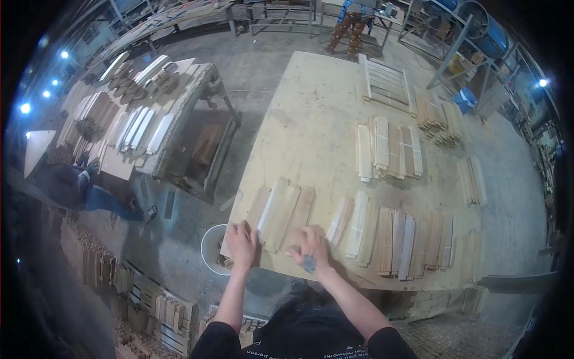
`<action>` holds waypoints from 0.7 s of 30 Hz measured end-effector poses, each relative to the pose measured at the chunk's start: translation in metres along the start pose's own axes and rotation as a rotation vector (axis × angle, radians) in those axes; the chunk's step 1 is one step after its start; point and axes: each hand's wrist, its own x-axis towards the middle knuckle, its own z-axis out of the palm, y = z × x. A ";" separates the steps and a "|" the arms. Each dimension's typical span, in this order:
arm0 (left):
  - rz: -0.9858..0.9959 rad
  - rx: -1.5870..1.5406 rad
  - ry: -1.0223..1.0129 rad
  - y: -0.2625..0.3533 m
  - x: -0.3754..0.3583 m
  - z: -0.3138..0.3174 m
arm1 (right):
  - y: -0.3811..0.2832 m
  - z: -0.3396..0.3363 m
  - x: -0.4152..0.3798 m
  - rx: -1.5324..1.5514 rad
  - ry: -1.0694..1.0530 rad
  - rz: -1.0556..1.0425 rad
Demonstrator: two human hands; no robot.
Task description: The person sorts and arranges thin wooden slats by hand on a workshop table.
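A row of several wooden slats (pixel 281 212) lies side by side on the pale table between my hands, one of them much whiter than the others. My left hand (pixel 242 244) is at the lower left end of the row, its fingers loosely bent beside the leftmost slat. At the lower right end, my right hand (pixel 311 245) has its thumb apart from its fingers, next to the rightmost slat; it is slightly blurred. Whether either hand touches the wood is hard to tell. To the right of my right hand lies another group of slats (pixel 359 227).
The plywood tabletop (pixel 299 119) carries more slat bundles (pixel 391 149) and a slatted wooden frame (pixel 385 87). A white bucket (pixel 212 254) stands by its left corner. Left is a workbench (pixel 197 84) with slats and a person (pixel 75 185); another person (pixel 353 27) stands at the back.
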 end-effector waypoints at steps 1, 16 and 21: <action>0.024 -0.039 0.010 0.000 -0.008 0.002 | -0.001 0.005 0.003 -0.067 0.019 -0.122; 0.221 0.076 0.146 -0.038 -0.027 -0.019 | 0.085 -0.006 -0.046 -0.376 0.109 -0.135; 0.183 0.121 0.191 -0.022 -0.018 -0.022 | 0.074 -0.010 -0.048 -0.259 0.156 -0.058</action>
